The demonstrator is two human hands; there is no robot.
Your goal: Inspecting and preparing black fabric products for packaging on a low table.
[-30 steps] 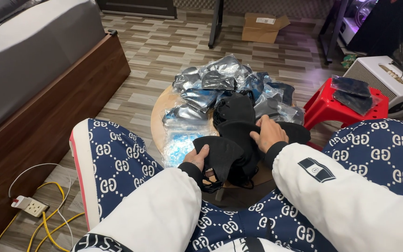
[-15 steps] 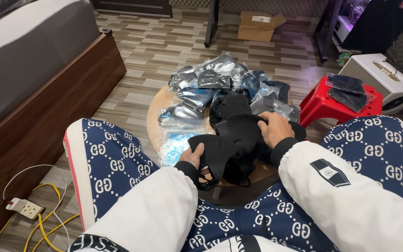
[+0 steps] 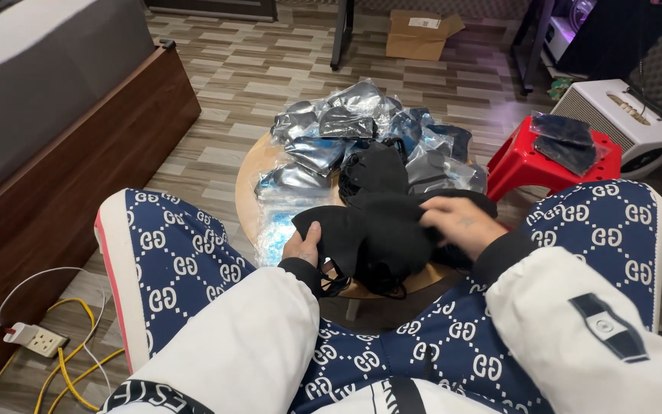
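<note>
From the head camera, a small round wooden counter (image 3: 248, 178) stands between the person's knees, which are covered by navy patterned trousers. A heap of black face masks (image 3: 381, 222) lies on the near half of the counter, spilling toward its front edge. The left hand (image 3: 303, 247) is at the heap's left side, its grip clamped on the edge of one black mask, thumb on top and fingers beneath the fabric. The right hand (image 3: 461, 224) lies on the heap's right side, palm down, fingers spread flat over the black fabric; its grip is apart, pressing rather than pinching. Both arms wear white sleeves with dark cuffs.

Behind the heap, on the far half of the counter, lies a pile of shiny clear packets (image 3: 354, 126) holding dark masks. To the right, a red plastic stool (image 3: 529, 165) carries a few more packets. A cardboard box (image 3: 421, 34) sits on the wood-pattern floor farther back, and a white power strip (image 3: 34, 337) with yellow cables lies lower left beside a dark wooden bed frame (image 3: 78, 176).
</note>
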